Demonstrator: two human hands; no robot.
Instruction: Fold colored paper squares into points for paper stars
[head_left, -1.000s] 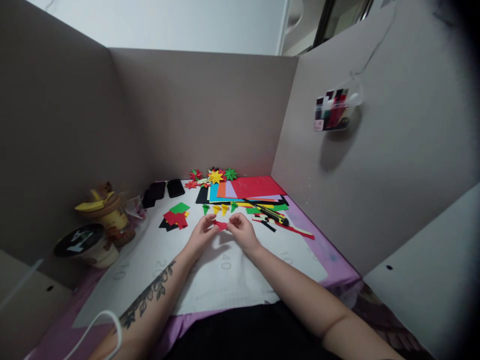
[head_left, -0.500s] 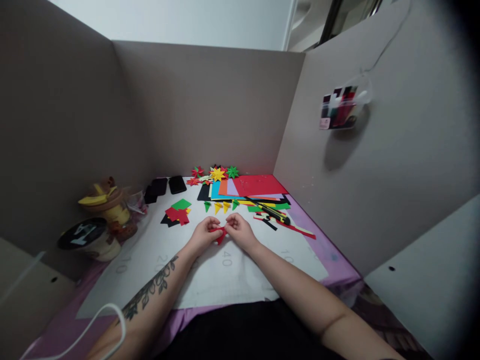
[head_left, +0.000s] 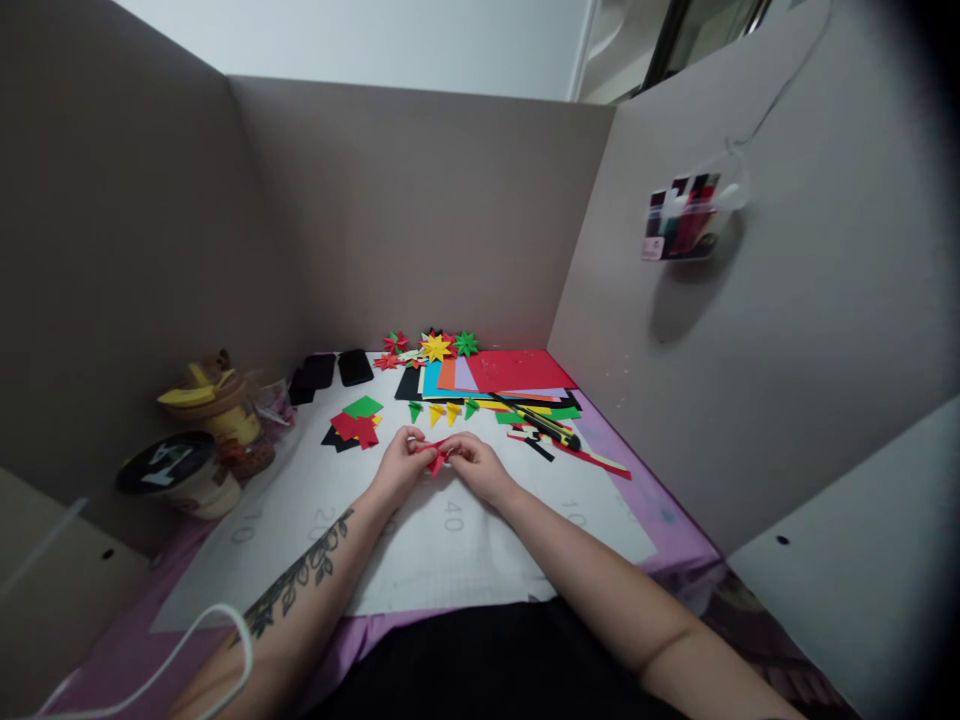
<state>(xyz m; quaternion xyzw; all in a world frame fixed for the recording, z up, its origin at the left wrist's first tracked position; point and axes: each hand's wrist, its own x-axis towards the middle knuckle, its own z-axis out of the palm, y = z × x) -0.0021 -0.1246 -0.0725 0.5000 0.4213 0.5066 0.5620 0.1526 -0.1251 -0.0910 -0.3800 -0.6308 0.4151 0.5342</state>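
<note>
A small folded piece of red paper (head_left: 437,460) is held between my two hands over the middle of the white mat. My left hand (head_left: 403,465) pinches its left side, and my right hand (head_left: 474,466) grips its right side. Just beyond my fingers stand small folded pieces in a row: green (head_left: 415,412), yellow (head_left: 436,415), another yellow (head_left: 454,414) and another green (head_left: 471,408). Red, green, black and yellow paper squares (head_left: 355,426) lie in a loose pile to the left of my hands.
Folded paper stars (head_left: 436,347) sit at the back beside stacked coloured sheets (head_left: 517,371). A black and yellow cutter (head_left: 551,428) lies among paper strips at right. Two dark flat objects (head_left: 355,368) are at back left, near tubs (head_left: 180,475). A white cable (head_left: 244,650) crosses my left forearm.
Both hands have shifted slightly away from me with the red paper. The paper has turned and shows a different shape between my fingers.
</note>
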